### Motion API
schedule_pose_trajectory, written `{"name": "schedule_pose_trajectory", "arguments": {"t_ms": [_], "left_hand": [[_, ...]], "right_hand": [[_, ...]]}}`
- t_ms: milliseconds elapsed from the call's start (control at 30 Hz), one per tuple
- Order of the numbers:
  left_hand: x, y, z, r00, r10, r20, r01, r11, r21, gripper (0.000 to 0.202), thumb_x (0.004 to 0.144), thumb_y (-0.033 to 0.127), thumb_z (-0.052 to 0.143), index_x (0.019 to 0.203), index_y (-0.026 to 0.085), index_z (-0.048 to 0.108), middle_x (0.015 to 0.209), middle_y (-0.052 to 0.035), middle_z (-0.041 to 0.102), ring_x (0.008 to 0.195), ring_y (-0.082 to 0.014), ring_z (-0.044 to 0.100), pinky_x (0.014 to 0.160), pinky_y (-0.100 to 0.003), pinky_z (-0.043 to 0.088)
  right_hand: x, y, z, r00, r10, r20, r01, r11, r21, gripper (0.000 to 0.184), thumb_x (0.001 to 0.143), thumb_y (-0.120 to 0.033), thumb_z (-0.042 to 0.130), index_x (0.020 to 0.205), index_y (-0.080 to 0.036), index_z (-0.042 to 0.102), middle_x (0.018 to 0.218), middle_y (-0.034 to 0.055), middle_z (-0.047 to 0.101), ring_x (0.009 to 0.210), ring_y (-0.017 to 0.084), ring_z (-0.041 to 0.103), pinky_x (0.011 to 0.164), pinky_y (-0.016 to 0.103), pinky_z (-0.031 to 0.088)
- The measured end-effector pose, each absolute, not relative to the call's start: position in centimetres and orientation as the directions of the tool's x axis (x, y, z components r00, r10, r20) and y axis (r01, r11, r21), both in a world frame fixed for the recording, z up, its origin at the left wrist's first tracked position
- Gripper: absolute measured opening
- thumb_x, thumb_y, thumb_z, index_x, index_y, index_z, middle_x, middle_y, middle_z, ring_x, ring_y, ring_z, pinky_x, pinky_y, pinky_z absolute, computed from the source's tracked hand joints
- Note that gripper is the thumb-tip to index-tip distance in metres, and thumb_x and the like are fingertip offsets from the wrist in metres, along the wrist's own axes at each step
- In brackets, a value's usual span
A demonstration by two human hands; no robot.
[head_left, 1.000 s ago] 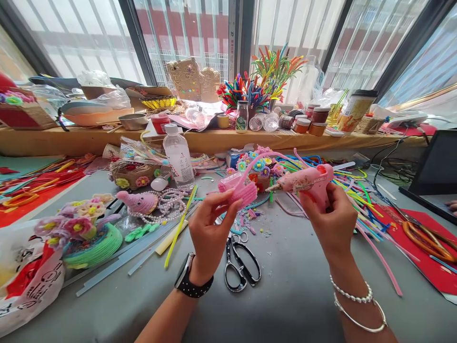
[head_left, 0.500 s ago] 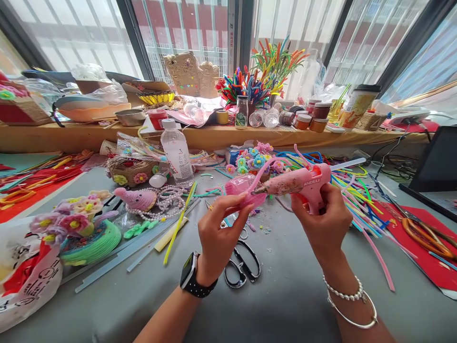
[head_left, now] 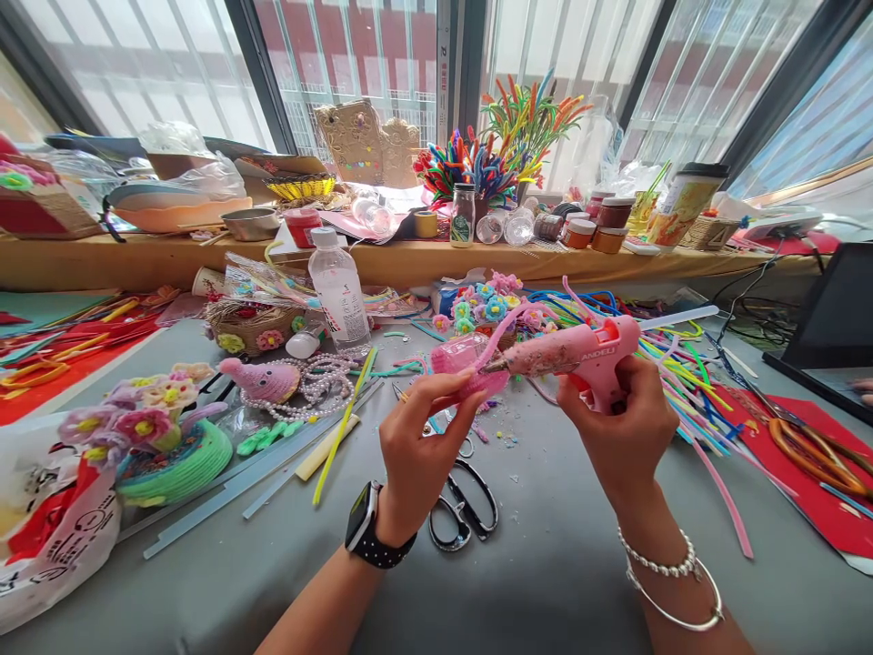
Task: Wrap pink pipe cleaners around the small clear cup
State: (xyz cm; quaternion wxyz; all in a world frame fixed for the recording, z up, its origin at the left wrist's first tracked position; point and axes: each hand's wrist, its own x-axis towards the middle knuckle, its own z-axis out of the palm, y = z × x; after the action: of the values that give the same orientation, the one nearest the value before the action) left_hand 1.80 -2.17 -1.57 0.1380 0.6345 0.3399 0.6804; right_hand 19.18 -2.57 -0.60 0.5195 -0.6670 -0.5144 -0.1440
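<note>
My left hand (head_left: 426,437), with a black watch on its wrist, pinches a pink fuzzy craft piece (head_left: 484,387). A pink pipe cleaner (head_left: 508,329) curves up from this piece; how the two are joined is hidden by my fingers. My right hand (head_left: 624,428) grips the handle of a pink hot glue gun (head_left: 569,350). The nozzle points left and is right at the pink piece beside my left fingertips; whether it touches cannot be made out. A clear glue stick (head_left: 678,317) sticks out of the gun's back. Below my hands lie black-handled scissors (head_left: 464,509).
Left of my hands are a yellow pipe cleaner (head_left: 343,428), glue sticks (head_left: 205,509), a green flower ornament (head_left: 177,459), bead strings (head_left: 327,387) and a bottle (head_left: 337,291). Pipe cleaners (head_left: 688,400) and orange-handled scissors (head_left: 811,455) lie right. Another person's hand (head_left: 863,387) shows near a laptop (head_left: 832,318).
My right hand and the glue gun have shifted very slightly right, with the rear of the gun tilting down a little. The other person's hand shows more at the right edge. My left hand keeps its pinch.
</note>
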Motion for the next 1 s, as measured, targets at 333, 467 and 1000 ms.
{"name": "schedule_pose_trajectory", "arguments": {"t_ms": [333,467,1000], "left_hand": [[1.78,-2.17,-1.57,-0.15,0.621,0.77,0.245,-0.731,0.637,0.024,0.072,0.011,0.067,0.094,0.02,0.064,0.088,-0.0013,0.069,0.077,-0.0114,0.066,0.068,-0.023,0.061],[1.77,-2.17,-1.49,-0.153,0.615,0.773,0.254,-0.732,0.633,0.023,0.073,0.012,0.067,0.094,0.02,0.065,0.086,-0.0008,0.069,0.076,-0.0115,0.066,0.067,-0.022,0.06],[1.8,-2.14,-1.48,-0.167,0.614,0.771,0.265,-0.726,0.635,0.022,0.072,0.013,0.067,0.094,0.02,0.065,0.083,-0.0004,0.069,0.072,-0.0106,0.066,0.065,-0.021,0.06]], "right_hand": [[19.29,-2.6,-0.63,0.425,0.548,0.72,0.841,0.056,-0.538,0.028,0.066,-0.041,0.059,0.083,-0.021,0.047,0.068,0.0004,0.055,0.053,0.014,0.047,0.053,0.027,0.042],[19.38,-2.61,-0.69,0.425,0.54,0.727,0.85,0.039,-0.526,0.027,0.066,-0.04,0.058,0.082,-0.021,0.047,0.067,0.0001,0.055,0.052,0.014,0.046,0.053,0.027,0.041],[19.61,-2.66,-0.77,0.42,0.52,0.744,0.855,0.048,-0.516,0.026,0.068,-0.04,0.057,0.083,-0.021,0.047,0.068,0.0011,0.056,0.053,0.015,0.047,0.054,0.028,0.041]]}}
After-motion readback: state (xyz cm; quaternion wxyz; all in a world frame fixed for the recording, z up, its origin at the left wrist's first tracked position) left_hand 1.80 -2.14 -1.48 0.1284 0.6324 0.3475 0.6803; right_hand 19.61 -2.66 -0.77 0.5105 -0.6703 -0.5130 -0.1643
